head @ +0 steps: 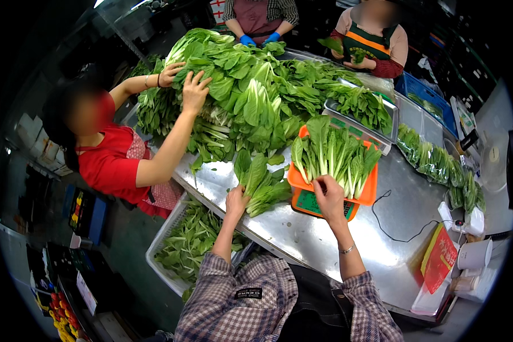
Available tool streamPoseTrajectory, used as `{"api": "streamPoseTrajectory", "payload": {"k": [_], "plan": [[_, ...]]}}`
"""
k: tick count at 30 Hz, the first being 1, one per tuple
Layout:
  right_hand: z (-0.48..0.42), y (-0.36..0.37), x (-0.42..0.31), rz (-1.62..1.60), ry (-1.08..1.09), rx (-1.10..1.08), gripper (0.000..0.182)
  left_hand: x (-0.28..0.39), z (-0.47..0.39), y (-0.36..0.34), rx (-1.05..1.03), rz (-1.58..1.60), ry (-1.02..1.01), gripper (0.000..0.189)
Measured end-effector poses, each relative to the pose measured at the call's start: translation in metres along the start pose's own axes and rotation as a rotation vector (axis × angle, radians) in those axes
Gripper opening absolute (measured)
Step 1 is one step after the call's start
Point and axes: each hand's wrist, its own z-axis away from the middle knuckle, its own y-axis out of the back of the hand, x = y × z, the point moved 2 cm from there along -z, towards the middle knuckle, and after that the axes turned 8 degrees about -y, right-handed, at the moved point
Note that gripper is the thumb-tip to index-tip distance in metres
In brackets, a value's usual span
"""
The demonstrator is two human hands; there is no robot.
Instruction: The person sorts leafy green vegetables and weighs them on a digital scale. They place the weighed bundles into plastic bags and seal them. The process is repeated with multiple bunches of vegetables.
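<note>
My left hand (237, 200) grips leafy greens (256, 173) by their stems, low over the steel tabletop (278, 239). More loose leaves (269, 196) lie against that bunch on its right. My right hand (330, 197) is at the front edge of an orange digital scale (354, 211), over part of its lit display (308, 201). Its fingers are bent together beside the stem ends; whether they pinch a stem is hidden. Pale-stemmed greens (333, 149) lie side by side in the scale's orange tray (370, 188), leaves pointing away from me.
A large heap of greens (239, 94) covers the table's far left, where a co-worker in red (111, 158) reaches in. Two more people stand beyond. A second scale (391, 124) holds greens. Bagged greens (431, 162), a black cable (404, 239) and a crate of leaves (162, 243) surround me.
</note>
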Motion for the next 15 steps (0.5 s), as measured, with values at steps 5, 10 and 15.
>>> {"api": "streamPoseTrajectory", "payload": {"k": [5, 10, 15], "plan": [[0.012, 0.005, -0.005, -0.062, -0.058, -0.015, 0.009, 0.017, 0.005, 0.026, -0.034, 0.967, 0.358, 0.021], [0.013, 0.017, -0.010, -0.062, -0.066, 0.000, 0.010, 0.074, 0.000, 0.051, -0.158, 1.285, 0.020, 0.028], [0.016, 0.038, -0.009, -0.138, -0.085, 0.117, 0.010, 0.192, -0.022, 0.037, -0.090, 1.207, -0.293, 0.041]]}}
